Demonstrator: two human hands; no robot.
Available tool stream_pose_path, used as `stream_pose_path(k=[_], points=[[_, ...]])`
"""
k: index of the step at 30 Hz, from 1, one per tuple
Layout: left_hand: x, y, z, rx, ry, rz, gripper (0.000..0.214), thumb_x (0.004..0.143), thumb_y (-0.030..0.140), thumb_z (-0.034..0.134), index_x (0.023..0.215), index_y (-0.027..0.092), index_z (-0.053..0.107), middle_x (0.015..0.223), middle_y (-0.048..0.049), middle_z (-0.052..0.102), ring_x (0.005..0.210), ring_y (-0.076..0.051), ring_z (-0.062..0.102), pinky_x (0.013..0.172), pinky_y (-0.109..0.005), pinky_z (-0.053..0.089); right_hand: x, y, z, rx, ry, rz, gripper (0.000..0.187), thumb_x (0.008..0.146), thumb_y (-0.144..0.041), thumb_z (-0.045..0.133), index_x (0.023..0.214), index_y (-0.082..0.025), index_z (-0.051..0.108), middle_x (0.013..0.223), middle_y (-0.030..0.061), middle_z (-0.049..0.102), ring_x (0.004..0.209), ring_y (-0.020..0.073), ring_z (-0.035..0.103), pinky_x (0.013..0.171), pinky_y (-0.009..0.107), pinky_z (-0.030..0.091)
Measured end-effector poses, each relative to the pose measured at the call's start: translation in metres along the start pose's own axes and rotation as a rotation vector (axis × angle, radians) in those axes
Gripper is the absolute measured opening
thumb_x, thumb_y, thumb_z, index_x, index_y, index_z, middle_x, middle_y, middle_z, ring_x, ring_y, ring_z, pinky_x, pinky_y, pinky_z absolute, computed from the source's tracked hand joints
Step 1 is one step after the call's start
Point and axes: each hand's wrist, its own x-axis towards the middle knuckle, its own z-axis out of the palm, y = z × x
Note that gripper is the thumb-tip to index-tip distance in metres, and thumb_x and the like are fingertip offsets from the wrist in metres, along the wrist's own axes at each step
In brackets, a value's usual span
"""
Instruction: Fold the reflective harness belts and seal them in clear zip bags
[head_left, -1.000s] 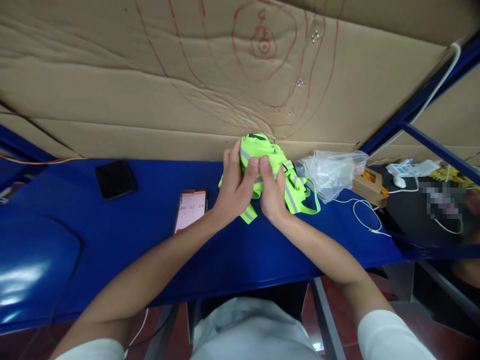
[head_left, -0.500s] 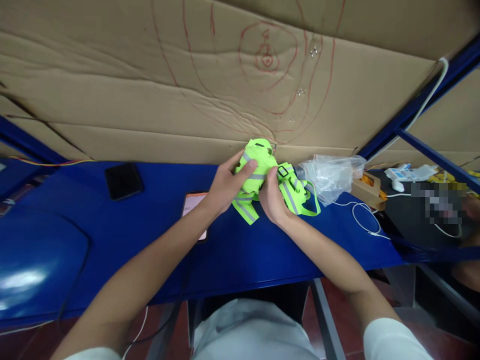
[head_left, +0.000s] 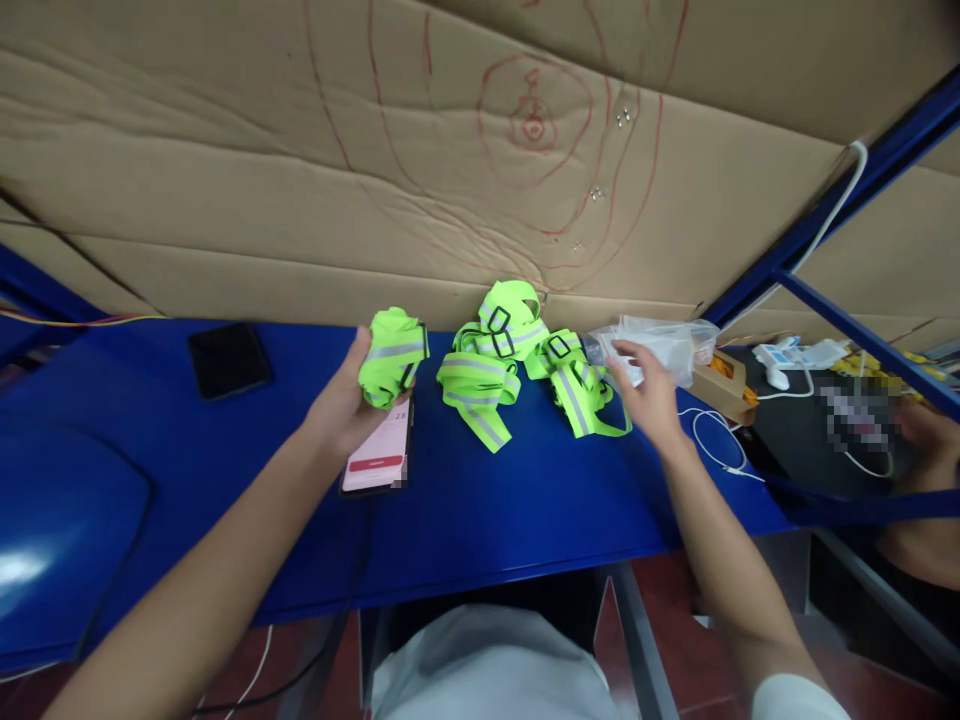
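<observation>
My left hand is wrapped round a rolled-up neon yellow-green reflective strap with a grey stripe, held above a lit phone on the table. More such straps, with black buckles, lie in a loose heap: one coiled strap in the middle and another strap to its right. Beside that right-hand strap is my right hand, its thumb and forefinger apart at the near edge of a clear plastic bag. Whether its fingertips touch the bag, I cannot tell.
A dark flat device lies on the left of the blue table. To the right are a small cardboard box and a white cable. Cardboard rises behind. Another person's arm shows at far right.
My left hand has moved left with the rolled strap, away from the heap. My right hand has let go of it and moved right to the plastic bag, uncovering the other straps.
</observation>
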Motion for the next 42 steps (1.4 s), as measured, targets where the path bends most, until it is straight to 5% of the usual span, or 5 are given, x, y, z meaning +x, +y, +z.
stream_pose_path(k=[10, 13, 19, 31, 42], points=[[-0.014, -0.032, -0.006, 0.271, -0.053, 0.019, 0.066, 0.071, 0.072, 0.086, 0.104, 0.015, 0.078, 0.077, -0.0052, 0.075, 0.055, -0.016, 0.064, 0.045, -0.024, 0.053, 0.017, 0.019, -0.001, -0.332, 0.046, 0.271, 0.022, 0.098, -0.032, 0.059, 0.107, -0.019, 0.074, 0.096, 0.0103, 0.079, 0.083, 0.0259, 0.071, 0.072, 0.033, 0.044], [-0.025, -0.041, 0.001, 0.418, -0.145, 0.026, 0.079, 0.074, 0.066, 0.088, 0.134, 0.018, 0.072, 0.119, -0.0108, 0.08, 0.097, -0.028, 0.077, 0.078, -0.032, 0.065, 0.005, -0.024, 0.009, -0.301, 0.192, 0.03, 0.029, 0.106, -0.034, 0.048, 0.119, -0.018, 0.07, 0.101, 0.0103, 0.078, 0.086, 0.0237, 0.071, 0.075, 0.033, 0.046], [-0.039, -0.049, 0.008, 0.786, -0.451, -0.074, 0.104, 0.079, 0.069, 0.081, 0.163, 0.021, 0.043, 0.166, -0.0109, 0.048, 0.155, -0.041, 0.042, 0.13, -0.052, 0.034, -0.025, -0.098, 0.061, 0.042, -0.154, -0.448, 0.022, 0.108, -0.025, 0.051, 0.115, -0.021, 0.071, 0.101, 0.0082, 0.077, 0.09, 0.0222, 0.072, 0.083, 0.034, 0.053], [-0.042, -0.066, 0.009, 0.64, -0.343, -0.114, 0.08, 0.075, 0.05, 0.091, 0.124, 0.03, 0.031, 0.129, -0.0098, 0.063, 0.108, -0.024, 0.07, 0.073, -0.03, 0.062, -0.04, -0.097, 0.071, 0.497, -0.175, -0.313, 0.02, 0.107, -0.025, 0.054, 0.116, -0.023, 0.073, 0.101, 0.0067, 0.075, 0.094, 0.019, 0.072, 0.084, 0.033, 0.059], [-0.031, -0.062, 0.004, 0.775, -0.356, 0.012, 0.069, 0.076, 0.055, 0.088, 0.127, 0.025, 0.052, 0.136, -0.0096, 0.062, 0.13, -0.033, 0.06, 0.104, -0.047, 0.053, -0.044, -0.1, 0.069, 0.478, -0.061, -0.366, 0.018, 0.105, -0.019, 0.06, 0.117, -0.021, 0.074, 0.1, 0.0049, 0.078, 0.091, 0.0163, 0.073, 0.081, 0.029, 0.061]])
